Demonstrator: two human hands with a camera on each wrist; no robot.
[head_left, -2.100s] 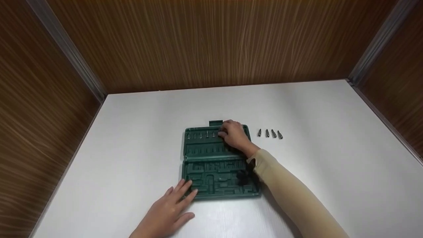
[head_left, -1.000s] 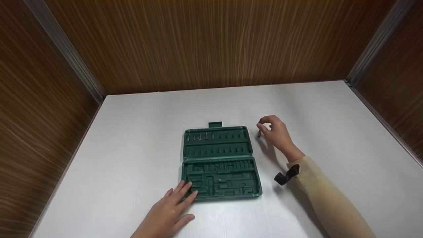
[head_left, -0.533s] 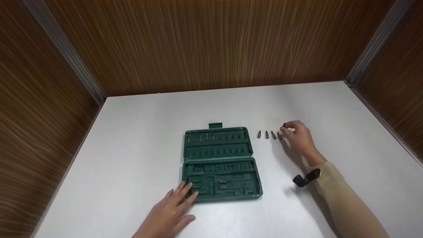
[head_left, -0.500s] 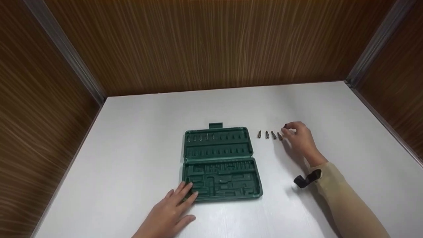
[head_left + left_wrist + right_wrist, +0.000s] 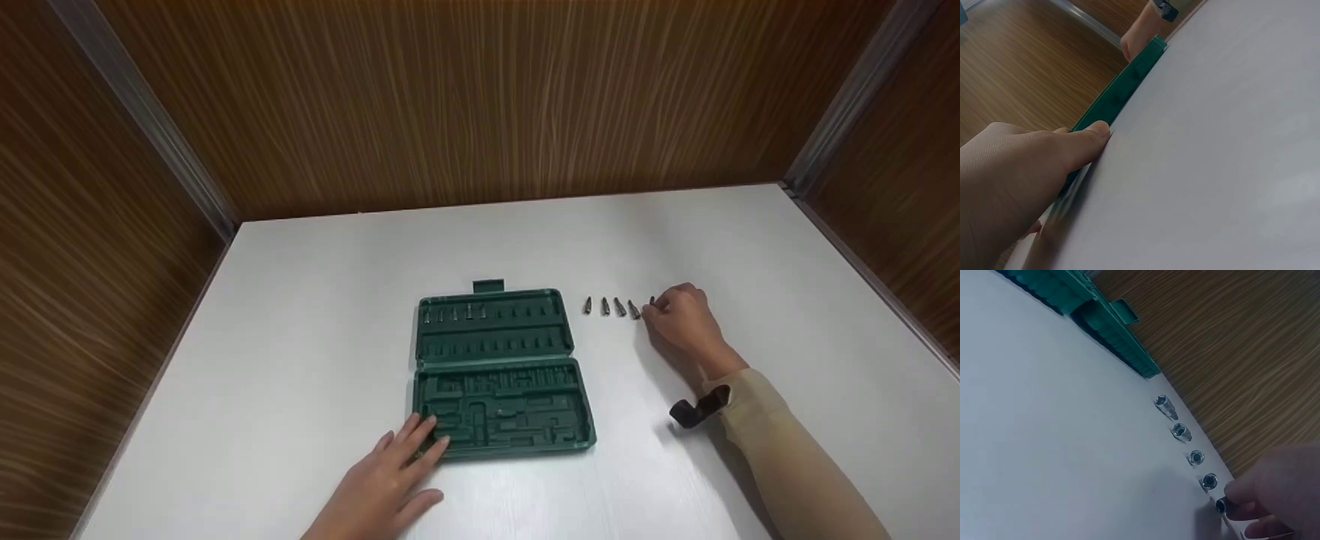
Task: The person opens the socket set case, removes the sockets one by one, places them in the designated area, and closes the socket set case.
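From the head camera, your right hand [image 5: 686, 319] pinches a small socket [image 5: 652, 302] at the end of the row of sockets [image 5: 611, 307], right of the green case [image 5: 495, 367]. Your left hand [image 5: 390, 480] lies flat, fingers on the case corner.

In the left wrist view, your thumb [image 5: 1081, 140] presses the case edge [image 5: 1123, 93]; keep it there.

In the right wrist view, your fingertips [image 5: 1249, 509] hold the socket [image 5: 1221, 505] just beside its neighbour [image 5: 1208, 482]. Set it down upright, in line, and release gently.
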